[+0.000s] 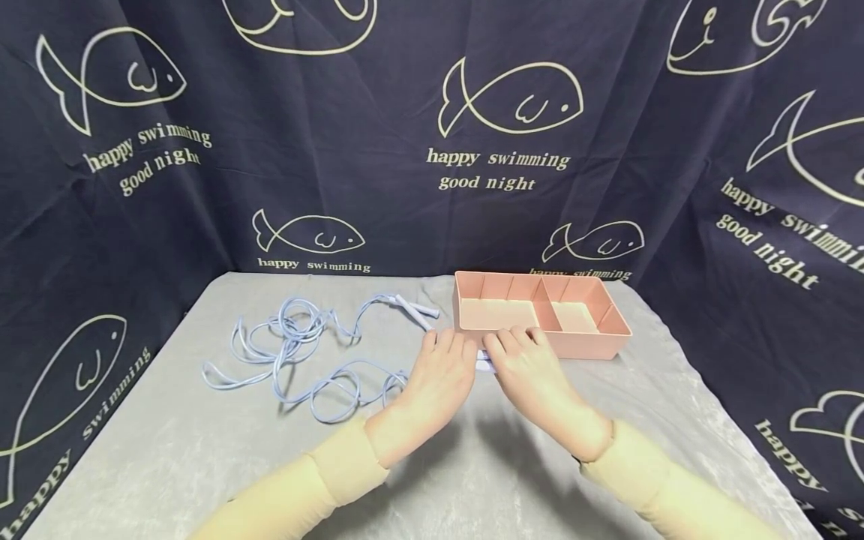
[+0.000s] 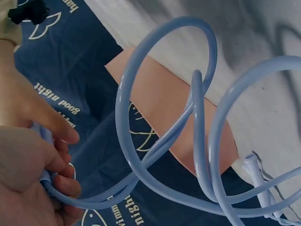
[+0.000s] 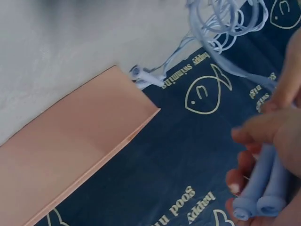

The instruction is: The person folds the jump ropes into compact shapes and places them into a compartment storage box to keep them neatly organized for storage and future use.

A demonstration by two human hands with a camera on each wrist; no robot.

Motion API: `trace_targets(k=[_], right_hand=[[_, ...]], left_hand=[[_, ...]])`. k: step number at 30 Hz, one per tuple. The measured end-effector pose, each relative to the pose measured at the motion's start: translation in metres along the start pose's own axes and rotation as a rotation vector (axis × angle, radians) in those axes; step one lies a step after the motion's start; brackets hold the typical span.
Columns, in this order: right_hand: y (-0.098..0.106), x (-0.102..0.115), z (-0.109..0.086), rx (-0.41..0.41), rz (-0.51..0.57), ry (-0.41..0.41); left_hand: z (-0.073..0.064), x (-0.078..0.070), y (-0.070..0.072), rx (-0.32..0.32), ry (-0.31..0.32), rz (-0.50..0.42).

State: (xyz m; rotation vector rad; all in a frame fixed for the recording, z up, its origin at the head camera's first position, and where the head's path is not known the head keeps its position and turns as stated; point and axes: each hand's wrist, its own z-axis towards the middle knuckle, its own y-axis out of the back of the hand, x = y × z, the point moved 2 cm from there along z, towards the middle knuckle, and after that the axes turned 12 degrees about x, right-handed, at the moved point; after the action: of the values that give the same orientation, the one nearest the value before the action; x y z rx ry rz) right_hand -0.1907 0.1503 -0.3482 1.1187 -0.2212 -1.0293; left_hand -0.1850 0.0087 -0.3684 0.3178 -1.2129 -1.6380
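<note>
Cropped sleeves (image 1: pixel 283 480) lead to hands (image 1: pixel 442 371) (image 1: pixel 529 367) half-hiding blue handles (image 3: pixel 257 182).

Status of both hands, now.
Left hand: closed, fingers curled round the blue handles near the cord end.
Right hand: closed, holding the same pair of blue handles.

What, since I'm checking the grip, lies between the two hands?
A short stretch of the blue handles shows between the left hand and the right hand, in the head view.
</note>
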Motion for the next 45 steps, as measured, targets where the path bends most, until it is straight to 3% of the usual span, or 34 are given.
trace_targets(k=[7, 16, 22, 26, 31, 34, 38, 41, 45], right_hand=[[-0.009, -0.001, 0.000, -0.099, 0.010, 0.025], [-0.011, 0.004, 0.001, -0.036, 0.039, 0.020], [-0.011, 0.003, 0.001, -0.041, 0.025, 0.036], [-0.010, -0.002, 0.003, -0.080, 0.009, 0.030], [-0.001, -0.012, 0.004, -0.125, -0.017, 0.009], [0.007, -0.018, 0.005, -0.140, -0.021, -0.007], [0.018, -0.025, 0.008, -0.154, -0.011, -0.035], [0.024, -0.030, 0.010, -0.152, -0.017, -0.060], [0.028, -0.035, 0.011, -0.156, -0.040, -0.081]], left_hand=[[-0.006, 0.004, 0.007, -0.014, 0.057, -0.012], [-0.007, 0.007, 0.005, -0.050, 0.074, -0.026], [-0.009, 0.011, 0.004, -0.014, 0.054, -0.076], [-0.011, 0.018, 0.010, 0.003, 0.044, -0.180], [-0.016, 0.033, 0.011, 0.023, 0.085, -0.414], [-0.021, 0.038, 0.008, 0.077, 0.116, -0.511], [-0.032, 0.041, 0.002, 0.173, 0.110, -0.567], [-0.041, 0.041, -0.006, 0.273, 0.054, -0.545], [-0.054, 0.041, -0.015, 0.397, -0.081, -0.425]])
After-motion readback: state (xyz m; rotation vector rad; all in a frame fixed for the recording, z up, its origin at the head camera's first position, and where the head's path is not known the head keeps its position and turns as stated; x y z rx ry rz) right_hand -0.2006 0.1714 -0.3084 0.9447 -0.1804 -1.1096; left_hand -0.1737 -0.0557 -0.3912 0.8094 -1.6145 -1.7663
